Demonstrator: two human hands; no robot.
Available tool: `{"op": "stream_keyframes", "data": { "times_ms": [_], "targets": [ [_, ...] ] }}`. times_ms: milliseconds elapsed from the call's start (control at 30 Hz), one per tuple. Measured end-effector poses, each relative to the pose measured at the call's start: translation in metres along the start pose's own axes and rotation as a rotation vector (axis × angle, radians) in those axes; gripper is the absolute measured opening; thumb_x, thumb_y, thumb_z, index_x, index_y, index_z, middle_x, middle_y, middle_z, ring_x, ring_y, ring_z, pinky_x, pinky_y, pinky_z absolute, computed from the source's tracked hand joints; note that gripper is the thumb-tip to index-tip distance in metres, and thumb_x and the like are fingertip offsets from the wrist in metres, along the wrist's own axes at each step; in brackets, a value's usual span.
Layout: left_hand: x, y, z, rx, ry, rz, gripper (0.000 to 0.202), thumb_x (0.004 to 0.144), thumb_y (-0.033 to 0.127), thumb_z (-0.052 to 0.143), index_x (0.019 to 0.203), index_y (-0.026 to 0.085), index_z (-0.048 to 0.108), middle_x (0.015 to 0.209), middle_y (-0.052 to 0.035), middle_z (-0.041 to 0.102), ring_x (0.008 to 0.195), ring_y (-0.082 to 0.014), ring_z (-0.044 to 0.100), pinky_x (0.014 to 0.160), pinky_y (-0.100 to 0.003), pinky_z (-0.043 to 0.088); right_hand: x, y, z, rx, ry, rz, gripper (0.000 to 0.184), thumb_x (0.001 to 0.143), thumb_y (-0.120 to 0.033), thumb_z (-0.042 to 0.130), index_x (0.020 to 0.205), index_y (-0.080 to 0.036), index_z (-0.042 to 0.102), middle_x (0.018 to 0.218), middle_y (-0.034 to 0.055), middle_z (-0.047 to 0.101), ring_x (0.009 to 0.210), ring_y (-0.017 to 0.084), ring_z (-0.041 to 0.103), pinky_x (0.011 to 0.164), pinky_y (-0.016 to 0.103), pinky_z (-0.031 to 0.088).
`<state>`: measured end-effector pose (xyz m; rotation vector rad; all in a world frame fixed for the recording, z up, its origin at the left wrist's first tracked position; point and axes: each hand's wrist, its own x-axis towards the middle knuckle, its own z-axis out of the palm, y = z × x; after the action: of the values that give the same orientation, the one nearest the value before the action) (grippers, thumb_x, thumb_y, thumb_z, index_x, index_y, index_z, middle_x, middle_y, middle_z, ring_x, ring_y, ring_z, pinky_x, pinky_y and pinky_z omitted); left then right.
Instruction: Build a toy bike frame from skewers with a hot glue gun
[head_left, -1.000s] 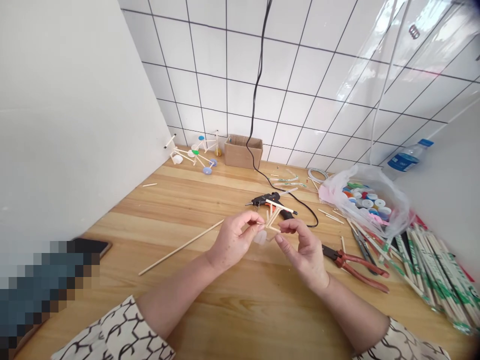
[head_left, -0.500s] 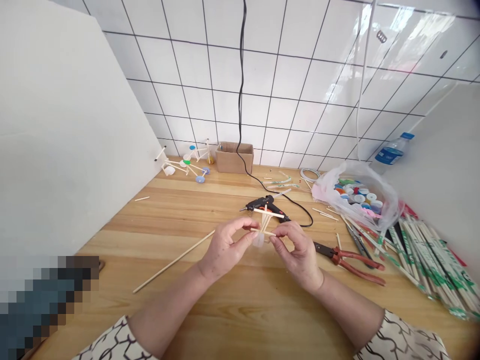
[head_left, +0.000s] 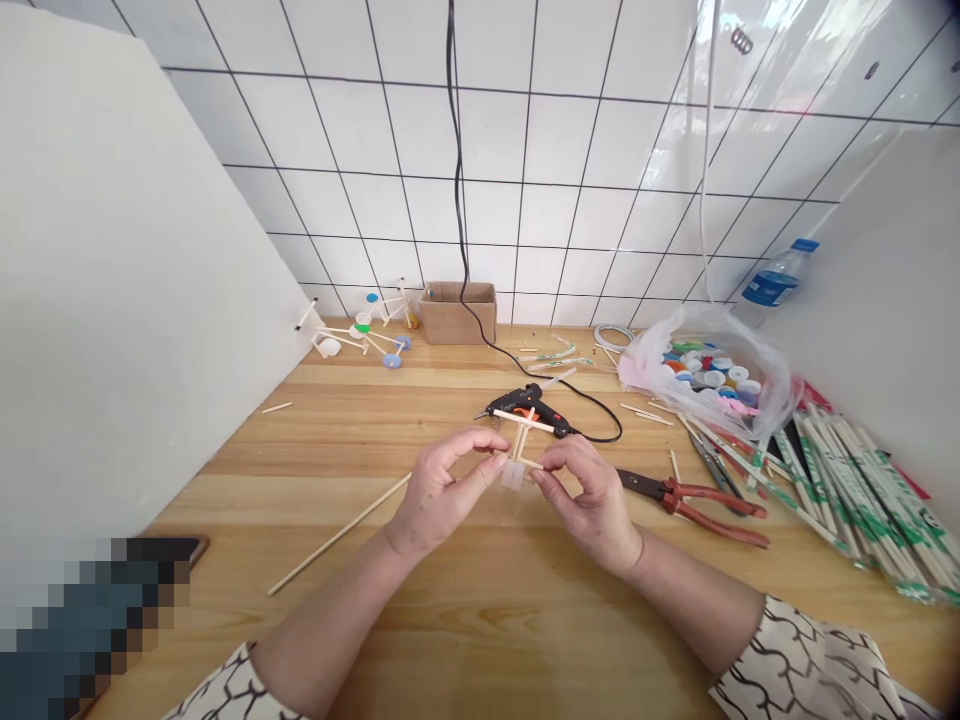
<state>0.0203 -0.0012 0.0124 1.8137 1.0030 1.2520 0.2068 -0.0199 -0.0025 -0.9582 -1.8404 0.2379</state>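
Observation:
Between my two hands is a small wooden stick frame (head_left: 523, 437), built from short pale sticks with a crossbar at its far end and another at its near end. A whitish translucent piece (head_left: 513, 474) sits under the near crossbar. My left hand (head_left: 450, 484) pinches the left end of that near crossbar between thumb and fingers. The right end is pinched by my right hand (head_left: 591, 500). Just beyond the frame, a black glue gun (head_left: 536, 405) lies on its side, partly covered by the far crossbar.
Pliers with red handles (head_left: 712, 508) lie right of my right hand. A long stick (head_left: 337, 535) lies to the left. Farther off are stick-and-cap models (head_left: 364, 335), a cardboard box (head_left: 459, 315), a bag of bottle caps (head_left: 709, 375), a bottle (head_left: 776, 285) and bundled sticks (head_left: 862, 500).
The view has shifted slightly, so most things appear a little farther left. Both hands keep their pinch on the stick frame, which looks nearly unchanged.

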Motion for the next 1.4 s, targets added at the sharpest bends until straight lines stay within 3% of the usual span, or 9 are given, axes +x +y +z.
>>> {"op": "stream_keyframes", "data": {
  "times_ms": [267, 467, 1167, 1333, 1400],
  "targets": [
    [0.001, -0.002, -0.004, -0.024, 0.002, -0.062, 0.016, 0.087, 0.027, 0.055, 0.089, 0.018, 0.068, 0.091, -0.0041, 0.069, 0.088, -0.0170, 0.063, 0.082, -0.026, 0.047, 0.000, 0.000, 0.000, -0.007, 0.024, -0.009, 0.008, 0.084, -0.015, 0.058, 0.079, -0.021, 0.056, 0.070, 0.0017, 0.061, 0.067, 0.016, 0.055, 0.063, 0.031, 0.046],
    [0.002, -0.002, -0.004, -0.017, -0.023, -0.111, 0.017, 0.083, 0.030, 0.060, 0.089, 0.017, 0.068, 0.091, -0.0048, 0.070, 0.087, -0.0178, 0.064, 0.081, -0.026, 0.048, 0.001, -0.001, -0.001, -0.006, 0.035, -0.003, 0.008, 0.085, -0.016, 0.057, 0.078, -0.021, 0.056, 0.069, 0.0011, 0.060, 0.066, 0.016, 0.055, 0.064, 0.031, 0.046],
    [0.001, -0.003, 0.005, 0.030, 0.061, -0.058, 0.012, 0.083, 0.027, 0.057, 0.079, 0.019, 0.065, 0.083, -0.0030, 0.069, 0.081, -0.0173, 0.063, 0.080, -0.027, 0.049, 0.001, -0.003, 0.001, 0.014, 0.043, -0.014, 0.010, 0.084, -0.014, 0.058, 0.077, -0.021, 0.054, 0.070, 0.0007, 0.060, 0.068, 0.016, 0.055, 0.064, 0.030, 0.045],
    [-0.001, -0.002, 0.007, -0.004, 0.129, -0.120, 0.020, 0.081, 0.031, 0.061, 0.095, 0.017, 0.065, 0.096, -0.0063, 0.069, 0.090, -0.0186, 0.062, 0.086, -0.030, 0.048, 0.004, -0.002, -0.001, -0.027, 0.078, -0.026, 0.010, 0.085, -0.016, 0.058, 0.077, -0.021, 0.053, 0.068, 0.0001, 0.059, 0.066, 0.015, 0.055, 0.062, 0.030, 0.045],
    [-0.002, 0.001, 0.010, 0.013, 0.187, -0.113, 0.019, 0.080, 0.032, 0.061, 0.093, 0.017, 0.064, 0.092, -0.0054, 0.068, 0.088, -0.0180, 0.062, 0.083, -0.029, 0.049, 0.005, -0.001, -0.002, -0.042, 0.090, -0.019, 0.011, 0.085, -0.017, 0.057, 0.076, -0.021, 0.053, 0.067, 0.0000, 0.059, 0.065, 0.015, 0.055, 0.061, 0.030, 0.045]
  ]
}}
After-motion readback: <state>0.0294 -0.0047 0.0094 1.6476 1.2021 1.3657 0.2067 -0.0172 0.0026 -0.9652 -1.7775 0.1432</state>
